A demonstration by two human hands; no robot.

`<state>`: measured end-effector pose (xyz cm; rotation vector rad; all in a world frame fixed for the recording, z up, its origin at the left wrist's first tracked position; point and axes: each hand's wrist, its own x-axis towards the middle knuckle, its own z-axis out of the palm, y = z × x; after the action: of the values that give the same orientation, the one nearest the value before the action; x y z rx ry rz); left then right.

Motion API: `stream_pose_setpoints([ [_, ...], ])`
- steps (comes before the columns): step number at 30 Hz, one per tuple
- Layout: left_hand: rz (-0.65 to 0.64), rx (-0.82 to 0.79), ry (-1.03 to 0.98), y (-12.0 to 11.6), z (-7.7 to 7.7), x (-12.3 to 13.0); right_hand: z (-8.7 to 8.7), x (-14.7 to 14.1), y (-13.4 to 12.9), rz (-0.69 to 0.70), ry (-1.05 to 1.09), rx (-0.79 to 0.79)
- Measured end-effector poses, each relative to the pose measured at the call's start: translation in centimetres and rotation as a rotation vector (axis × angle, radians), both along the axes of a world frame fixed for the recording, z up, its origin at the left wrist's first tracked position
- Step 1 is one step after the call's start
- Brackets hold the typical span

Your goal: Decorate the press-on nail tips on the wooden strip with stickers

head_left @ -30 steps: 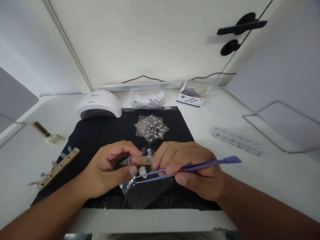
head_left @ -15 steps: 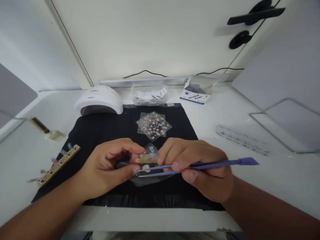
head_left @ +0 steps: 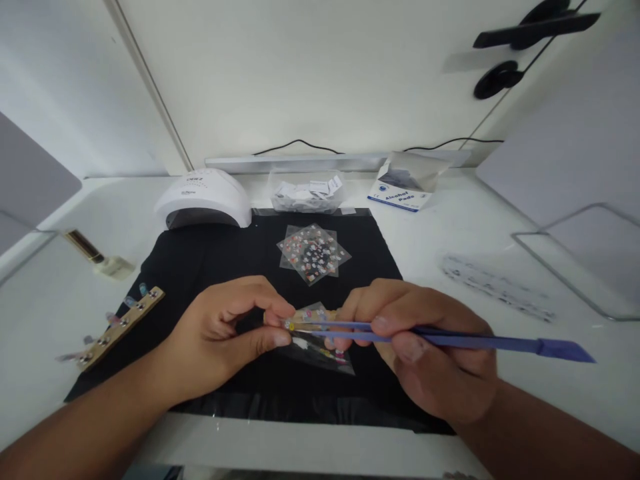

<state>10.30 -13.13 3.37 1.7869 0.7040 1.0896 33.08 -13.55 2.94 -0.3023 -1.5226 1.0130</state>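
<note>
My left hand [head_left: 235,320] pinches the left edge of a clear sticker sheet [head_left: 333,357] between thumb and forefinger. Small flower stickers and a white patch show on the sheet, which bends over the black mat [head_left: 230,393]. From the right, my right hand [head_left: 430,343] grips purple tweezers [head_left: 495,343] lying nearly level. Their tips reach across the sheet, close to a yellow flower sticker [head_left: 291,327] by my left fingertips. Fingers of my right hand also touch the sheet's right side. Whether the tips hold a sticker is too small to tell.
Several sticker sheets [head_left: 314,255] lie fanned behind my hands. On the left are a wooden bar [head_left: 123,333] with nail tips and a polish bottle [head_left: 113,267]. A white nail lamp [head_left: 203,197], a clear box [head_left: 307,193] and an alcohol pads box [head_left: 403,190] line the back.
The tweezers and my right hand have shifted right, the tips rising toward the sheet's upper part. The sheet has tilted and its lower right corner shows more. The whole view has shifted slightly.
</note>
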Motion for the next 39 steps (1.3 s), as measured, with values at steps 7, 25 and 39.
stream_pose_setpoints([
  [7,0.053,-0.046,0.058,-0.18,0.18,0.05,-0.18,0.06,0.08,-0.002,-0.006,0.005],
  [25,-0.027,0.051,0.074,-0.13,0.20,0.12,-0.07,-0.08,0.02,0.079,0.009,-0.112],
  [39,-0.076,0.041,0.068,-0.22,0.19,-0.18,0.07,-0.18,-0.21,0.077,-0.027,-0.146],
])
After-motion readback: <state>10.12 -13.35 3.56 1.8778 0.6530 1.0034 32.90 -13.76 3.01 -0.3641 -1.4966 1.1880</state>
